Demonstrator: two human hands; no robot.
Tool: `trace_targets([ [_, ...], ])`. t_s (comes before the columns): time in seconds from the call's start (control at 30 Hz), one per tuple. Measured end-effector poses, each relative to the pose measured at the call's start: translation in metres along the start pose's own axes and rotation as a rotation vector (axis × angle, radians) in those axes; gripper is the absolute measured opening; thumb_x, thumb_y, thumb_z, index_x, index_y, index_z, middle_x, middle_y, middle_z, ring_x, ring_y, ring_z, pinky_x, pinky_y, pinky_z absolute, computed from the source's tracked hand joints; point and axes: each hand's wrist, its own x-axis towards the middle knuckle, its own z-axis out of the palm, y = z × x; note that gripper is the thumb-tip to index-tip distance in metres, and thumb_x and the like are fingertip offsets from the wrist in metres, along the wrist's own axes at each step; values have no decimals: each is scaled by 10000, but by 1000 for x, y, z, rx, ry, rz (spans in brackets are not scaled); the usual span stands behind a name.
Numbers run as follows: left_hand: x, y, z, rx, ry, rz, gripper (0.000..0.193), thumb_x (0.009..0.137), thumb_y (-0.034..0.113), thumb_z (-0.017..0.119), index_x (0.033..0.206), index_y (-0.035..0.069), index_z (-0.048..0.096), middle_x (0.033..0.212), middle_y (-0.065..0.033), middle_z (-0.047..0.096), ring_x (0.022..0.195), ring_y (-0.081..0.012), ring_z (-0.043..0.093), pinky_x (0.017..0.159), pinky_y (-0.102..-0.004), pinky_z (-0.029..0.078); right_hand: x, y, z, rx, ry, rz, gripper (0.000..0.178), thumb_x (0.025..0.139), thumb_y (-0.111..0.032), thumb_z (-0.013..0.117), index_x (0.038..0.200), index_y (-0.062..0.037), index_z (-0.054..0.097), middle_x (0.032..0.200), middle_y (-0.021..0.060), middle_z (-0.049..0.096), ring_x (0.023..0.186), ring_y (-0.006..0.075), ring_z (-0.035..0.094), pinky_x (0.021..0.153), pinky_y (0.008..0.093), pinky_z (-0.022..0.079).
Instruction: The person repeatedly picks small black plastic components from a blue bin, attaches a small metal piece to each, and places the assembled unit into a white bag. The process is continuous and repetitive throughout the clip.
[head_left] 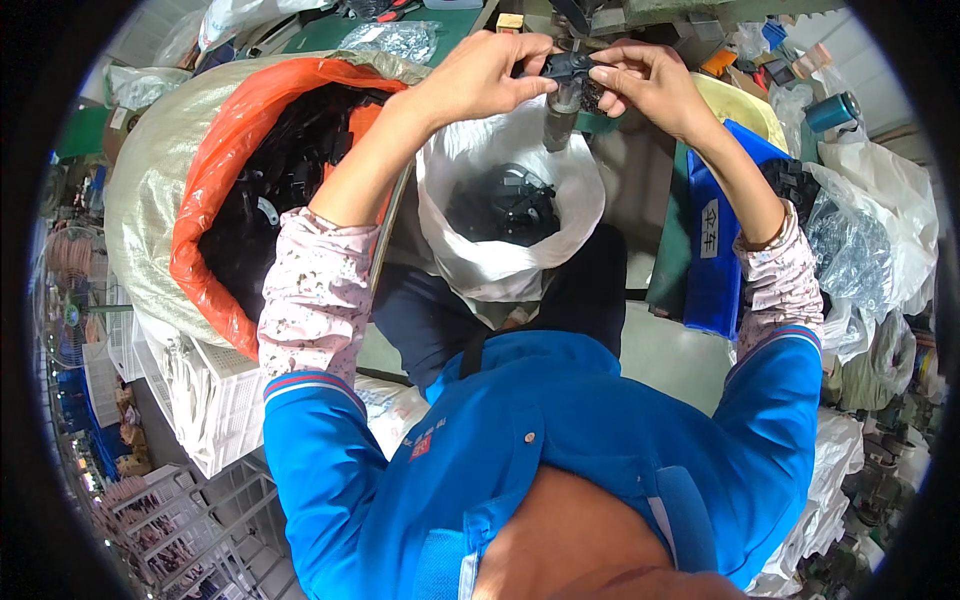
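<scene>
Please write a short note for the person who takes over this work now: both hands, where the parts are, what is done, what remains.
Left hand and right hand: both pinch one small black plastic part above the metal post.
White bag on the lap: some black parts inside, apparently the finished ones.
Orange-lined sack at left: many black parts, probably still to do.
The part in hand is not yet put down.

Black plastic part (562, 66) up top, pinched between the left hand (487, 72) and right hand (645, 82), both arms in pink floral oversleeves (310, 300) over a bright blue jacket (560, 430) with red-and-white striped cuffs. Below sits a white bag (500, 260) of black pieces. To the left, an orange liner (205, 190) fills a pale olive woven sack (150, 170); a blue bin (715, 270) stands at right.
</scene>
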Motion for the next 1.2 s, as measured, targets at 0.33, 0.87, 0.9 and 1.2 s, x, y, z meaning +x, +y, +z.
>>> trace_targets([
  [0.33,-10,-5,4,31,4,-32,285,791,213,718,754,32,500,587,-47,519,517,-116,508,484,-298,388,4,18,4,46,-38,110,325,887,-222,630,1084,36,604,793,55,628,603,94,602,564,224,523],
  [0.87,-23,-9,-3,-56,-86,-122,184,870,179,647,943,19,594,756,-15,583,651,-60,502,584,-238,421,51,149,37,-716,279,308,363,727,-168,597,1087,-138,632,1096,149,627,1018,359,589,855,430,486],
  [0.9,-21,-8,-5,-35,-99,-117,183,871,181,646,939,19,593,751,-22,583,663,-64,500,600,-243,422,50,149,42,-733,279,321,416,711,-151,610,1127,-142,619,1104,148,624,1025,351,586,863,416,484],
  [1.2,-27,-2,-6,-17,-53,-157,215,873,216,648,959,30,585,702,-17,566,637,-66,460,572,-254,409,52,158,47,-673,468,245,408,698,-163,632,1105,-165,641,1065,130,630,1023,332,584,857,416,482],
])
